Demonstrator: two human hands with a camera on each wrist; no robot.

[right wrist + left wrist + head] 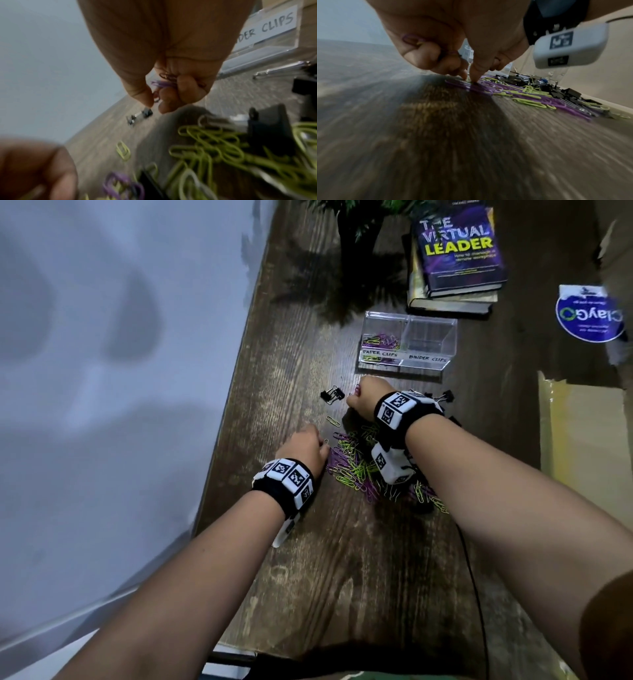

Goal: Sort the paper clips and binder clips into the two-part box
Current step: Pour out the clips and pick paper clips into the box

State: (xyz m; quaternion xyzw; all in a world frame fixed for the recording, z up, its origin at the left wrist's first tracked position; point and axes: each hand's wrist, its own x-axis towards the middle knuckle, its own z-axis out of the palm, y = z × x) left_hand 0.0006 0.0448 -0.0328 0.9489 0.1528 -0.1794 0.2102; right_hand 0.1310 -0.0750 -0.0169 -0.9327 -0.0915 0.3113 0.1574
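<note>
2-part box (407, 364) | paper clips (382, 341) in left part | right part bare

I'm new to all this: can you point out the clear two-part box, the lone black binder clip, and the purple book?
two-part box (428, 359), head view, front wall by the label.
binder clip (331, 395), head view, black body.
purple book (459, 248), head view, cover.

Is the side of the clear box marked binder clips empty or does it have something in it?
Empty. The binder clips side shows only clear walls, while purple and green paper clips fill the other side.
</note>
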